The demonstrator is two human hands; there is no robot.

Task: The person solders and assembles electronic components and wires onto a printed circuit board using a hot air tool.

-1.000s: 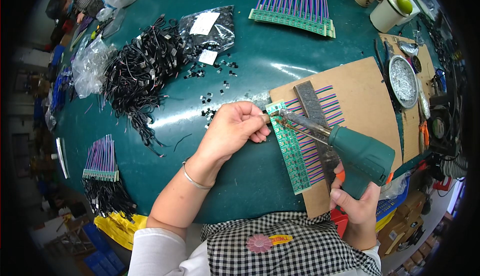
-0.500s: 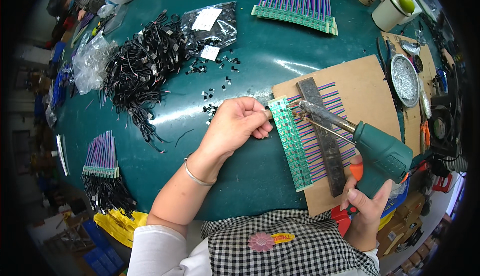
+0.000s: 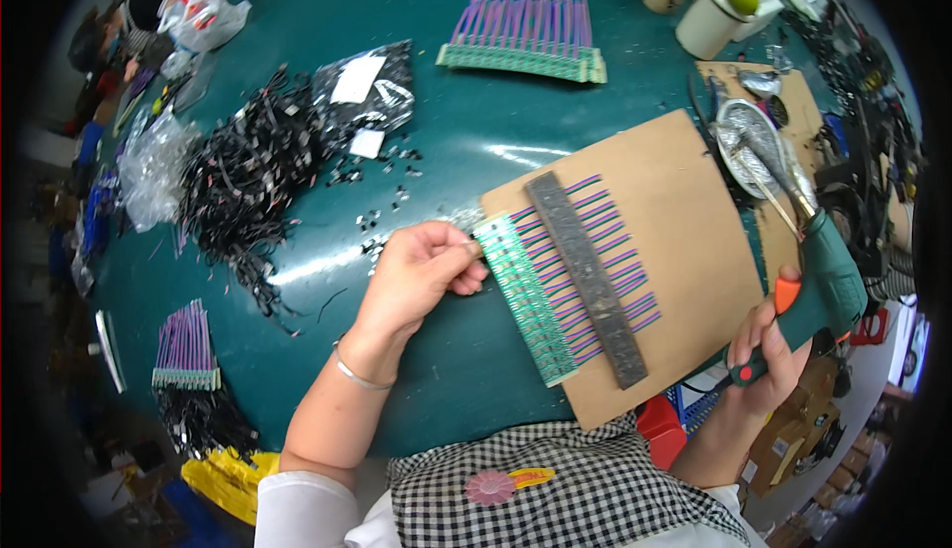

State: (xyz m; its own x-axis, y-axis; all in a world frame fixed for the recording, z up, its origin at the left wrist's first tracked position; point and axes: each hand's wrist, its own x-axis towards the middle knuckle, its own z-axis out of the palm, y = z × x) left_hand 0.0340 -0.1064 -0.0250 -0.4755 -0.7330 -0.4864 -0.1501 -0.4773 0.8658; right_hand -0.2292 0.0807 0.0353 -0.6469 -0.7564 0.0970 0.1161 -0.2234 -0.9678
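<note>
My left hand point(image 3: 421, 275) pinches the far corner of the green strip point(image 3: 524, 300), seemingly to pin it flat on the brown board point(image 3: 674, 211), near centre under a grey bar point(image 3: 587, 275). My right hand point(image 3: 766, 355), closed round the green heat gun point(image 3: 823, 275), holds it off right. Purple wires point(image 3: 605, 250) comb rightward from the strip.

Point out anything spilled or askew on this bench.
Small black loose parts lie scattered across the green tabletop, spilling from the black tangled pile toward the left hand. Nothing else stands out.
</note>
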